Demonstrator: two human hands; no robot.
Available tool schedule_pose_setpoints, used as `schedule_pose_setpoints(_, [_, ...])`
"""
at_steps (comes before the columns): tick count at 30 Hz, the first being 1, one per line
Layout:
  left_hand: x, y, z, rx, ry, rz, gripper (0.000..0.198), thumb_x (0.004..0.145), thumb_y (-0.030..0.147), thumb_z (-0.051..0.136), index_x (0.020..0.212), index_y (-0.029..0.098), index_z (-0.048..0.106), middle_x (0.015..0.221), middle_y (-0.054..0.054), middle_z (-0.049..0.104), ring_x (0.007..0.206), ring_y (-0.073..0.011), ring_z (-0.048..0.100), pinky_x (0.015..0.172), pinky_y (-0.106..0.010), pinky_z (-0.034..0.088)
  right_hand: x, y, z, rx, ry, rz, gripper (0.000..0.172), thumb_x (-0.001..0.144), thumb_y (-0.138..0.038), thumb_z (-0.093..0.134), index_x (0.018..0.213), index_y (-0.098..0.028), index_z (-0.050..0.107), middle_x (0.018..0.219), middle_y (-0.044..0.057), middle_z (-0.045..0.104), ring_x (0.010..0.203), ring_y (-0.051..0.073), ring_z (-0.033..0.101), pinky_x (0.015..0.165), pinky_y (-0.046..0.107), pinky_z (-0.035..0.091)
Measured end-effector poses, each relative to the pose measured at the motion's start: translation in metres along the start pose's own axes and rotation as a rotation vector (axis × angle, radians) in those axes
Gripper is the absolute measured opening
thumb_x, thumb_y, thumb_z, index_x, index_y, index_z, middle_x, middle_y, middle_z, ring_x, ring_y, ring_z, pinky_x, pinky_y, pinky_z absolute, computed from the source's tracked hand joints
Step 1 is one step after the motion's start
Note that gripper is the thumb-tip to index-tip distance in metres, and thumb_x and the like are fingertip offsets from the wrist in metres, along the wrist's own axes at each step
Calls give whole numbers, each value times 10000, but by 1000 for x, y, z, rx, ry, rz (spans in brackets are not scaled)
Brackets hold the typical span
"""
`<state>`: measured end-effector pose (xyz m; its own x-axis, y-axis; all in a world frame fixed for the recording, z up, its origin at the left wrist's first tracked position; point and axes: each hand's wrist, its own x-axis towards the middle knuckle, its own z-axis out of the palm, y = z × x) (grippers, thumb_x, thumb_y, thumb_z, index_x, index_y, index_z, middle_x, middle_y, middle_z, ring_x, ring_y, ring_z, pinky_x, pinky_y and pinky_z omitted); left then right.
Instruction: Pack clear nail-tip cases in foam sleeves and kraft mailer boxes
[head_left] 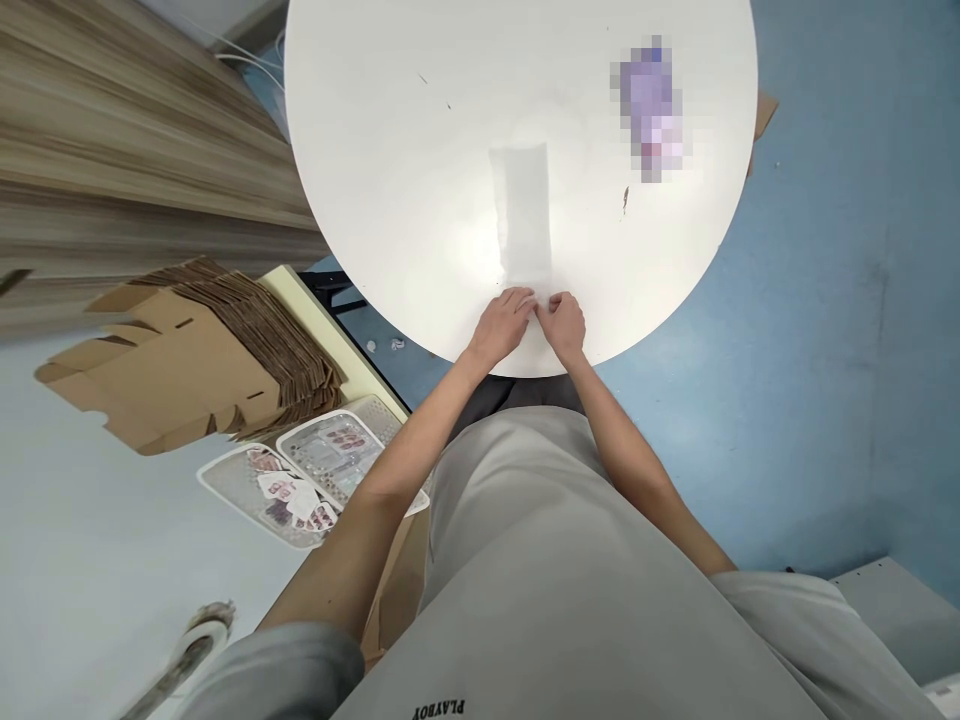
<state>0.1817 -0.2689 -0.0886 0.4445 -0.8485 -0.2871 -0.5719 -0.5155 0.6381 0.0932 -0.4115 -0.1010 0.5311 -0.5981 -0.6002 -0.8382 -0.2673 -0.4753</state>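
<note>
Left hand and right hand pinch the clear plastic bag at its 6 o'clock end. A blurred purple object lies at 1 o'clock, flattened cartons at 9.

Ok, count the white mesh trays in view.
2. One tray lies at lower left, holding small cards; the other sits beside it, nearer the left forearm, which covers its corner. More could hide behind it.

A round white table bears a pale, see-through bag lying flat from its middle toward the near edge. A blurred purple thing lies farther right.
</note>
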Motion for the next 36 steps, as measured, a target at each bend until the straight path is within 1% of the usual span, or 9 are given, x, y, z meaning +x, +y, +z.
schedule_pose_setpoints(2, [-5, -2, 6, 11, 12, -8, 542, 1025, 64, 492, 1534, 169, 644, 1693, -184, 605, 1624, -327, 526, 1307, -574, 505, -4, 1, -5, -10, 17, -95, 276, 1054, -421, 663, 1222, -202, 664, 1273, 180, 738, 1202, 345, 703, 1122, 577, 603])
schedule_pose_setpoints(5, [-8, -5, 16, 4, 36, -25, 579, 1031, 61, 491, 1587, 165, 614, 1739, -179, 563, 1660, -315, 496, 1360, -570, 458, -7, 8, -16, -61, 45, -366, 358, 1127, -400, 541, 1393, -190, 659, 1508, 225, 668, 1438, 372, 621, 1233, 609, 549])
schedule_pose_setpoints(10, [-9, -5, 26, 12, 75, -36, 512, 1098, 107, 440, 1567, 161, 639, 1718, -179, 588, 1658, -320, 503, 1364, -578, 455, 8, 30, -38, -272, -230, -811, 534, 1138, -370, 548, 1648, -213, 552, 1798, 167, 485, 1682, 377, 439, 1344, 659, 449])
schedule_pose_setpoints(14, [-11, -4, 28, 14, 98, -24, 500, 1103, 108, 435, 1555, 144, 646, 1665, -207, 631, 1607, -334, 559, 1327, -592, 497, 30, 47, -45, -417, -355, -994, 747, 1086, -304, 641, 1776, -164, 391, 1857, 182, 376, 1742, 396, 342, 1334, 673, 454])
schedule_pose_setpoints(20, [-10, -9, 26, -5, 150, 18, 454, 1093, 95, 434, 1435, 135, 730, 1547, -203, 722, 1502, -309, 658, 1311, -569, 535, 43, 54, -40, -463, -334, -1059, 673, 1136, -265, 493, 1790, -158, 372, 1860, 184, 352, 1746, 394, 334, 1306, 686, 474])
schedule_pose_setpoints(24, [-5, -13, 21, -15, 157, 18, 428, 1082, 104, 460, 1384, 144, 761, 1454, -198, 771, 1401, -315, 715, 1223, -560, 610, 45, 56, -42, -474, -347, -1094, 700, 1135, -339, 531, 1781, -120, 372, 1868, 213, 307, 1760, 416, 282, 1311, 703, 458])
schedule_pose_setpoints(27, [-5, -14, 17, 5, 142, 31, 333, 1098, 157, 505, 1284, 150, 782, 1462, -206, 761, 1403, -333, 703, 1163, -551, 642, 45, 59, -44, -464, -352, -1111, 657, 1128, -292, 511, 1754, -119, 412, 1871, 206, 300, 1770, 391, 258, 1332, 697, 440])
schedule_pose_setpoints(31, [-7, -12, 17, 6, 131, 54, 262, 1105, 195, 533, 1203, 164, 774, 1487, -211, 742, 1436, -344, 680, 1168, -565, 634, 43, 63, -43, -413, -337, -1094, 504, 1164, -222, 366, 1619, -169, 575, 1841, 161, 404, 1756, 313, 320, 1358, 666, 438])
schedule_pose_setpoints(36, [-13, -8, 18, -56, 134, 50, 296, 1127, 283, 550, 1326, 181, 745, 1536, -218, 711, 1503, -363, 642, 1269, -642, 551, 37, 65, -39, -354, -347, -1071, 446, 1177, -218, 326, 1460, -193, 670, 1777, 160, 520, 1725, 289, 400, 1344, 642, 485])
